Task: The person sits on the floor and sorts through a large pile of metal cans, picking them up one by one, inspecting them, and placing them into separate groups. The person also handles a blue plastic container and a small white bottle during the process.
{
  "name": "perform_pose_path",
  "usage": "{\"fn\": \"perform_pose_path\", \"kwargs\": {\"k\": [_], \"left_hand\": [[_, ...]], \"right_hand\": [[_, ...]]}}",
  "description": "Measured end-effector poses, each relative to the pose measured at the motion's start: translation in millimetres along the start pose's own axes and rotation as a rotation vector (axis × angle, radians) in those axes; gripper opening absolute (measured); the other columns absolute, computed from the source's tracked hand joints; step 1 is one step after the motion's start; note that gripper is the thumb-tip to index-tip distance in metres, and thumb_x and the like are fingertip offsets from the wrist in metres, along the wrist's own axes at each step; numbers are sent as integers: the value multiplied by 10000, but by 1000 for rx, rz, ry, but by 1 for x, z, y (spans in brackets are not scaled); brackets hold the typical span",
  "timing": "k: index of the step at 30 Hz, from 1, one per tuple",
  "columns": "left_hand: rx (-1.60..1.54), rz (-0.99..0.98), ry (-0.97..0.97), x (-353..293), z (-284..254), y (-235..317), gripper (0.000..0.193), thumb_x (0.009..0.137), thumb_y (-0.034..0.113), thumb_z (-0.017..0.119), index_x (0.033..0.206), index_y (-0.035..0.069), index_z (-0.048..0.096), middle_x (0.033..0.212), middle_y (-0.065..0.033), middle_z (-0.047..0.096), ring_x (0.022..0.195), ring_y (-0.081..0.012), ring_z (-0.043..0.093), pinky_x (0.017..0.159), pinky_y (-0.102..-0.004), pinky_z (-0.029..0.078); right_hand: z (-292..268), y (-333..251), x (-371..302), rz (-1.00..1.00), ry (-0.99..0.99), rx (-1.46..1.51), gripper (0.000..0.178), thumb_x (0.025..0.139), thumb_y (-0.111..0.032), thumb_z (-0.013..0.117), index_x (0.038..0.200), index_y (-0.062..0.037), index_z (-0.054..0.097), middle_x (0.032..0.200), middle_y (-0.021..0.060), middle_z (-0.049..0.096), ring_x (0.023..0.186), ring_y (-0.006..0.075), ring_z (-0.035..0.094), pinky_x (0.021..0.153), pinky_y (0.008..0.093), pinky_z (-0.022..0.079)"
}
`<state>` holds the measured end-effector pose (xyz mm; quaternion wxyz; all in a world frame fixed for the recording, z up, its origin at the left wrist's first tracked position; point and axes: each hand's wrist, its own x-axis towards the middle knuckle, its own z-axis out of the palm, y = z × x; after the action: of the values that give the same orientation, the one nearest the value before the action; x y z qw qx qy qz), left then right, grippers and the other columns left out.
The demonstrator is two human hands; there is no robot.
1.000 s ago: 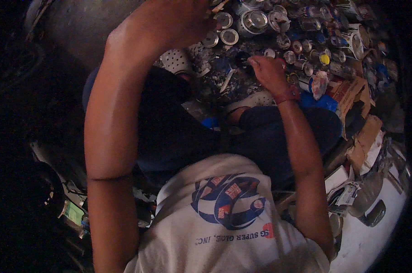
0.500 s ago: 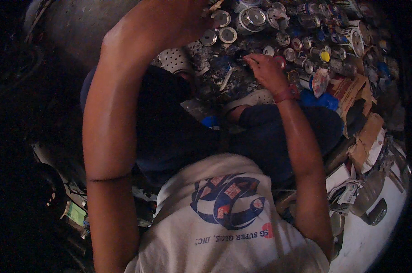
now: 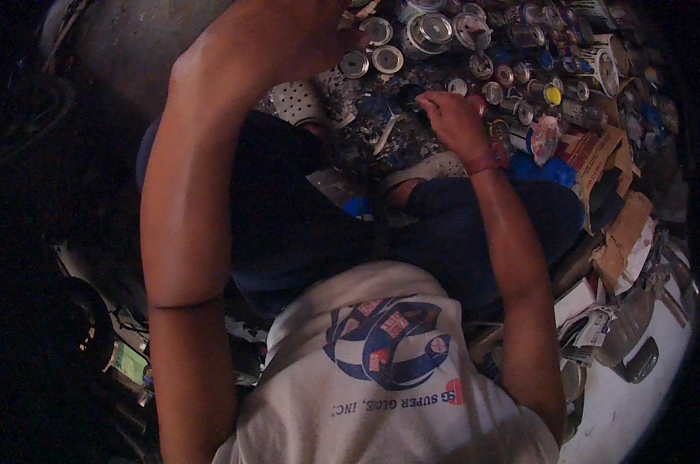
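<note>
Dim, littered floor (image 3: 365, 108) spreads beneath crowded cans (image 3: 429, 29); the left hand (image 3: 303, 39) hangs near a silver-topped can (image 3: 354, 64), the right hand (image 3: 452, 121) beside a dark object (image 3: 410, 94), whether gripping I cannot tell; seemingly close handwork, so any next move calls for steady fingers

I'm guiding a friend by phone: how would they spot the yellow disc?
Start at the person's right hand, with the reddish band at its wrist. Look right and slightly up, into the crowded cans. The yellow disc is the small, solid bright circle there; its neighbours look mostly silvery or dull.
</note>
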<state>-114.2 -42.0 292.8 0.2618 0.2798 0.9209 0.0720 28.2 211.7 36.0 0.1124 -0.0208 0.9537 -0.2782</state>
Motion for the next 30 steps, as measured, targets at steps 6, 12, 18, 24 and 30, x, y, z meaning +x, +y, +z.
{"fn": "perform_pose_path", "kwargs": {"k": [6,12,18,24,30], "left_hand": [[1,0,6,0,2,0,633,1056,392,582,1551,31,422,1339,-257,634,1264,-400,620,1055,-499,515],[16,39,24,-2,1,1,640,1062,401,576,1538,2,424,1362,-261,619,1293,-399,599,1072,-496,504],[-2,21,14,-4,0,2,614,1050,369,593,1523,8,440,1340,-265,634,1279,-410,607,1061,-505,509],[36,9,-7,3,4,-4,605,1043,351,600,1520,13,445,1329,-265,643,1269,-418,612,1057,-511,507],[52,26,12,2,5,-2,615,1051,372,587,1533,20,437,1337,-254,643,1265,-417,612,1057,-510,504]], "right_hand": [[-1,0,1,-14,8,12,285,1029,-235,582,1098,-26,763,1052,213,746,1022,412,692,913,513,540],[-1,-1,-1,-30,30,10,264,1021,-218,582,1088,-42,766,1074,201,751,1041,404,696,922,507,542],[-4,-5,-2,-36,74,36,261,1020,-212,576,1079,-48,771,1069,203,750,1020,410,695,928,510,537],[-2,-3,0,-42,51,-17,251,1012,-216,590,1077,-52,769,1053,197,750,1011,415,689,929,513,532],[3,4,-2,-52,98,-38,249,1004,-222,605,1077,-50,770,1054,194,750,1016,413,688,933,508,532]]}}
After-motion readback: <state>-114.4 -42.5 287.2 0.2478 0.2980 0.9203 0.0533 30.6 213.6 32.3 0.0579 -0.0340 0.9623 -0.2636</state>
